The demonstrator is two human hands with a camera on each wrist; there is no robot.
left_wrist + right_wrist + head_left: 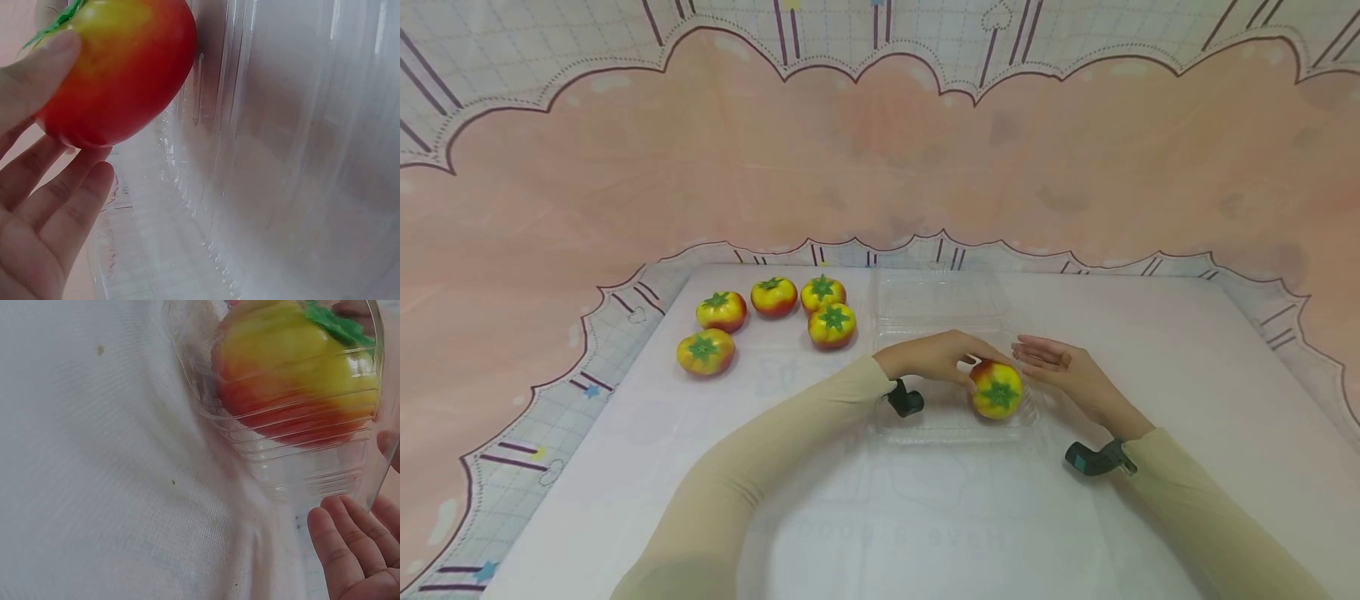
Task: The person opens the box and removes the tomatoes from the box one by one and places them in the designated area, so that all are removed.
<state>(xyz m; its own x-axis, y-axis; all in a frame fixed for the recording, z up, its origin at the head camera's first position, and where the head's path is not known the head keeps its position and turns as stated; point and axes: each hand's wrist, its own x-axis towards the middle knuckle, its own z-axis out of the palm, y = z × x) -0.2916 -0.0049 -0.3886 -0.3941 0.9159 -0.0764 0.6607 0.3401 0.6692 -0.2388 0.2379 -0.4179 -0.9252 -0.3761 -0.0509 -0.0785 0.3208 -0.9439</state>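
A yellow-and-red tomato (997, 390) with a green star-shaped stem top is in my left hand (934, 356), at the right end of a clear plastic box (925, 421). In the left wrist view the thumb presses on the tomato (125, 75) near its green top, with fingers beneath it. Through the box's ribbed clear wall (312, 469), the right wrist view shows the same tomato (281, 375). My right hand (1063, 371) is beside the box's right end, fingers extended and holding nothing; its fingertips (334, 509) are close to the wall.
Several more tomatoes (721, 311) lie on the white tabletop (647, 467) to the left of the box. The box's clear lid (940, 296) lies folded back on the far side. A patterned cloth (880, 167) hangs behind the table.
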